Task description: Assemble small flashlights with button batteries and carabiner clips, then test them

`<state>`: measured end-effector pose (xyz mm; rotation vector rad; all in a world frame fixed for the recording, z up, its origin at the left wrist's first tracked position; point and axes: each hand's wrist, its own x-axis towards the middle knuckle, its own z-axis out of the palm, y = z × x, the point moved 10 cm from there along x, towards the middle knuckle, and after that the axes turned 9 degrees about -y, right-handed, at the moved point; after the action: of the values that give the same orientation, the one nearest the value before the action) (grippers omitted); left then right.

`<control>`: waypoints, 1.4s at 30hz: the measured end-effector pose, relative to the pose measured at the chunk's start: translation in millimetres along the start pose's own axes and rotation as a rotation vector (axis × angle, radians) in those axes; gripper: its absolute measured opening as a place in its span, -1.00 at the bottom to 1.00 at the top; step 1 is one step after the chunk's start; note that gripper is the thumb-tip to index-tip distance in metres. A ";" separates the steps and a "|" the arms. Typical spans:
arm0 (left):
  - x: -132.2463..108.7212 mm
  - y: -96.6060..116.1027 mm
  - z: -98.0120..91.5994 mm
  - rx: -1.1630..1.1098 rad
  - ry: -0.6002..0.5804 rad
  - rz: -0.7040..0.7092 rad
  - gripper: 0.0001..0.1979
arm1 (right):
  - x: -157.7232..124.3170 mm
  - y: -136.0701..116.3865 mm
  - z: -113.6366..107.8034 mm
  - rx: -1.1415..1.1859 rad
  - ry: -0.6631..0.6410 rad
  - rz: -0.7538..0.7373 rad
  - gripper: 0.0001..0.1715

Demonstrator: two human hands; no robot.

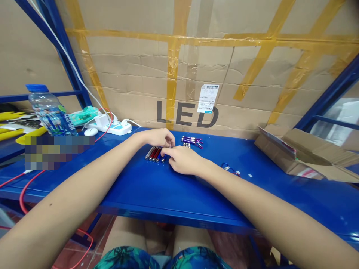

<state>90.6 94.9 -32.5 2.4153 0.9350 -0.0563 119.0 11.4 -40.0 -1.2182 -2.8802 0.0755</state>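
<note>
A row of slim metal tubes [154,154] in silver, red and blue lies side by side on the blue table [134,190]. My left hand [161,138] is just behind the row, fingers curled down and closed; whatever they hold is hidden. Coming from the right, my right hand [185,160] is closed, its fingertips at the blue tube [163,159] on the row's right end. Whether they grip that tube or something else, I cannot tell. Small silver discs [186,145] sit just behind my right hand. Beyond them are purple tubes [192,141] with straps.
A power strip [120,127], a white mouse-like object [90,132] and a bottle [52,110] stand at left. An open cardboard box [294,153] is on the right. Small straps [228,168] lie near my right forearm. A large cardboard sheet [134,82] walls the back.
</note>
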 end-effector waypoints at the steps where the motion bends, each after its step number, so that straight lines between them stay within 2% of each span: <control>1: 0.4 0.7 0.0 0.009 0.009 0.004 -0.70 | 1.8 -0.8 0.8 -0.014 -0.002 0.013 -0.62; 4: 1.1 2.1 -0.5 0.027 0.031 0.016 -0.72 | 1.3 -0.8 1.6 -0.033 -0.019 0.048 -0.69; 8: 2.1 2.0 -0.9 0.023 0.046 0.012 -0.78 | -15.0 5.2 -4.3 0.012 -0.066 0.063 -0.74; 15: 2.7 21.8 14.7 -0.045 -0.090 0.080 -0.74 | -49.0 11.8 -4.3 0.156 -0.267 0.014 -0.79; 16: 2.2 25.3 13.9 -0.035 -0.078 0.087 -0.75 | -53.4 15.2 -4.1 0.165 -0.294 0.016 -0.82; 18: 0.7 31.5 6.2 0.016 0.018 0.094 -0.78 | -62.8 28.2 -6.2 0.203 -0.324 0.045 -0.93; 19: -0.3 34.5 0.8 0.054 0.090 0.095 -0.79 | -67.4 37.5 -9.8 0.242 -0.314 0.066 -0.93; 21: -1.7 41.5 -5.5 0.135 0.211 0.107 -0.78 | -76.7 62.3 -17.7 0.365 -0.266 0.140 -0.76; 24: 2.1 56.7 2.7 0.253 0.259 0.175 -0.74 | -87.7 100.7 -26.8 0.495 -0.149 0.248 -0.60; 27: 8.7 68.7 15.0 0.350 0.267 0.223 -0.70 | -89.1 120.1 -32.2 0.491 -0.025 0.255 -0.81; 29: 13.3 72.5 20.6 0.393 0.272 0.225 -0.69 | -85.9 121.3 -33.5 0.486 0.042 0.214 -0.91; 31: 17.5 74.6 25.0 0.426 0.268 0.226 -0.70 | -82.1 117.9 -32.0 0.496 0.073 0.175 -0.90; 37: 25.1 76.8 33.4 0.476 0.225 0.233 -0.72 | -77.4 108.0 -29.3 0.469 0.079 0.146 -0.94; 42: 21.6 76.2 32.6 0.400 0.182 0.232 -0.72 | -76.4 104.2 -25.3 0.441 0.044 0.150 -0.95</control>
<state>160.3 45.2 -29.0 2.9270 0.7693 0.0692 247.7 30.1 -19.4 -1.3116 -2.5312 0.6371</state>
